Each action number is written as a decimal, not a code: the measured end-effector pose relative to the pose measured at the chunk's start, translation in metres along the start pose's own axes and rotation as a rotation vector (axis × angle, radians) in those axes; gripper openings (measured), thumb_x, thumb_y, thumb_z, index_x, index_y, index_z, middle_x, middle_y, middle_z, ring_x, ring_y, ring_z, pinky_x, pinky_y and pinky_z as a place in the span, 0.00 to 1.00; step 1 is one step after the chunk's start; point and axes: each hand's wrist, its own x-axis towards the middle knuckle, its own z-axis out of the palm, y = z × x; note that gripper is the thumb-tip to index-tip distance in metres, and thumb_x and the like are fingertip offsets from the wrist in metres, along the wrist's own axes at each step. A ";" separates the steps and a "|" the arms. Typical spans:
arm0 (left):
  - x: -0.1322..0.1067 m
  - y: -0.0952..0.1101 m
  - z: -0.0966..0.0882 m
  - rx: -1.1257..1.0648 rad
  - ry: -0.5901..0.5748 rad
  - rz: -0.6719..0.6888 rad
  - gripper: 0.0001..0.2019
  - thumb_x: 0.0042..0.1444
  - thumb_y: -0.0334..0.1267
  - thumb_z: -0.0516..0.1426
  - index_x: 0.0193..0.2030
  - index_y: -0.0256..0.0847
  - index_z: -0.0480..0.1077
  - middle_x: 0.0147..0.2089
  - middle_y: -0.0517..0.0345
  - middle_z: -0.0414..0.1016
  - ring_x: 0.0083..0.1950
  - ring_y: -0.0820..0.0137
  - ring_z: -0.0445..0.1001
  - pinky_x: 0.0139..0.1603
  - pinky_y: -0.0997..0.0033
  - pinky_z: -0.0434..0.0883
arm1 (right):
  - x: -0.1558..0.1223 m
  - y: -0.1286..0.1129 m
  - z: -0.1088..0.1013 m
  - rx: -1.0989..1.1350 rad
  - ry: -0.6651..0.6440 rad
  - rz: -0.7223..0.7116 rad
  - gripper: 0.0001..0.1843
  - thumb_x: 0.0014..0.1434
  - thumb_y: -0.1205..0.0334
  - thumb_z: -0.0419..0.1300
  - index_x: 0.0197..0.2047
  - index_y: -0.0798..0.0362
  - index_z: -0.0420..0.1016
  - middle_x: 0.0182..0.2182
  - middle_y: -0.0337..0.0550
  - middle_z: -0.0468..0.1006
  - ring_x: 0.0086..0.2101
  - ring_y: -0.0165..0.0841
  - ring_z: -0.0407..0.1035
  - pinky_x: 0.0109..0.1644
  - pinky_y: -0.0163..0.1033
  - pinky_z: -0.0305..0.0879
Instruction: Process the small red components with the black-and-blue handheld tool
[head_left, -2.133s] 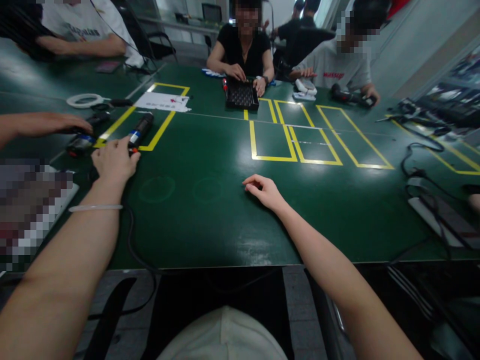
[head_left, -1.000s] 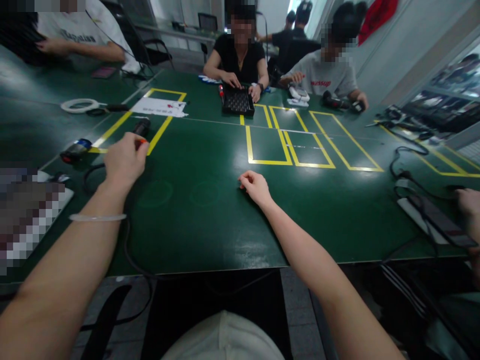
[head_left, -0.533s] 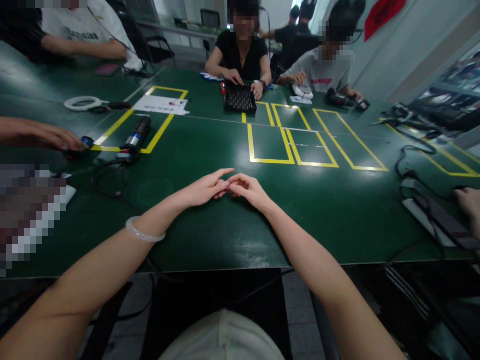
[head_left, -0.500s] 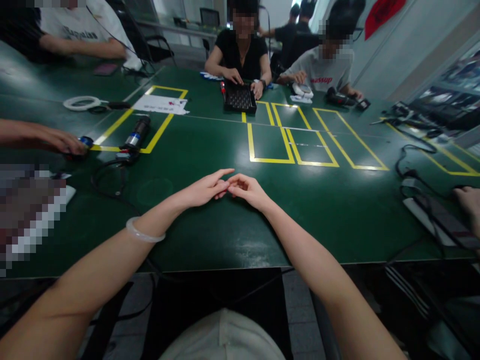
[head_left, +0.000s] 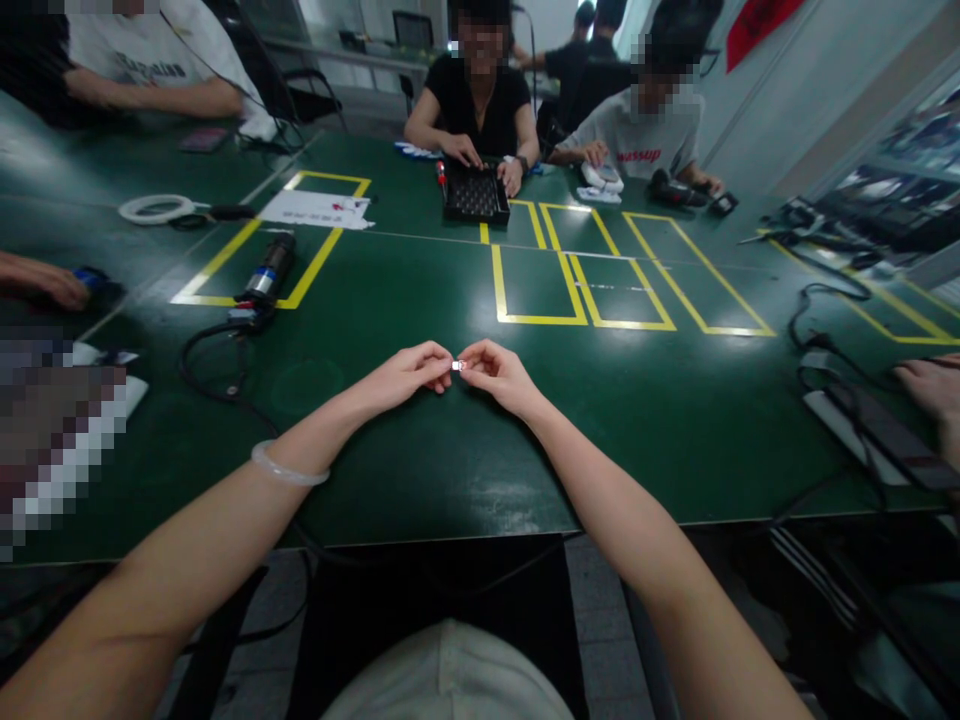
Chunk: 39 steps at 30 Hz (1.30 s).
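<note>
My left hand (head_left: 409,372) and my right hand (head_left: 501,372) meet fingertip to fingertip just above the green table (head_left: 420,470). Both pinch a tiny bright part (head_left: 457,366) between them; it is too small to name. A pale bangle (head_left: 289,465) sits on my left wrist. The black and silver electric screwdriver (head_left: 266,272) lies alone on the yellow-taped box at the left, its black cable (head_left: 214,365) looping toward me.
Across the table a person rests hands at a black tray (head_left: 475,195). Another person's hand (head_left: 41,283) lies at the far left, one more hand (head_left: 930,385) at the right by a power strip (head_left: 874,430). Yellow tape boxes (head_left: 592,280) mark the middle. A white ring (head_left: 154,208) and paper sheet (head_left: 319,208) lie beyond.
My left hand let go of the electric screwdriver and swung right to join my right hand. Its fingers have now closed into a pinch on the tiny part. The neighbour's hand at the left drew back.
</note>
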 end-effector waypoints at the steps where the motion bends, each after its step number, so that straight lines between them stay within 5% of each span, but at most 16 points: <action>1: 0.000 0.001 0.000 0.008 -0.006 0.007 0.19 0.62 0.52 0.59 0.47 0.36 0.69 0.39 0.51 0.76 0.39 0.66 0.76 0.45 0.63 0.73 | 0.000 0.000 0.000 0.003 -0.009 -0.010 0.15 0.55 0.53 0.67 0.42 0.51 0.73 0.33 0.37 0.75 0.30 0.28 0.67 0.38 0.36 0.68; 7: -0.001 0.004 0.002 0.074 0.049 0.076 0.20 0.57 0.49 0.63 0.46 0.36 0.69 0.36 0.54 0.75 0.36 0.68 0.74 0.40 0.67 0.71 | 0.002 0.003 0.001 0.036 0.016 0.000 0.23 0.52 0.48 0.69 0.45 0.51 0.71 0.31 0.36 0.74 0.29 0.27 0.67 0.35 0.35 0.66; 11: -0.003 0.006 0.004 0.152 0.076 0.125 0.18 0.57 0.49 0.63 0.45 0.36 0.69 0.39 0.54 0.75 0.39 0.67 0.74 0.41 0.67 0.71 | 0.002 0.002 0.001 0.015 0.021 0.018 0.19 0.55 0.46 0.67 0.40 0.52 0.73 0.29 0.36 0.75 0.29 0.28 0.68 0.35 0.35 0.66; 39: -0.002 0.000 0.004 0.248 0.124 0.207 0.15 0.57 0.45 0.61 0.45 0.38 0.68 0.42 0.53 0.76 0.40 0.66 0.76 0.44 0.65 0.72 | -0.001 -0.004 0.004 -0.036 0.015 -0.081 0.16 0.53 0.56 0.67 0.41 0.52 0.71 0.34 0.38 0.76 0.28 0.26 0.64 0.31 0.34 0.61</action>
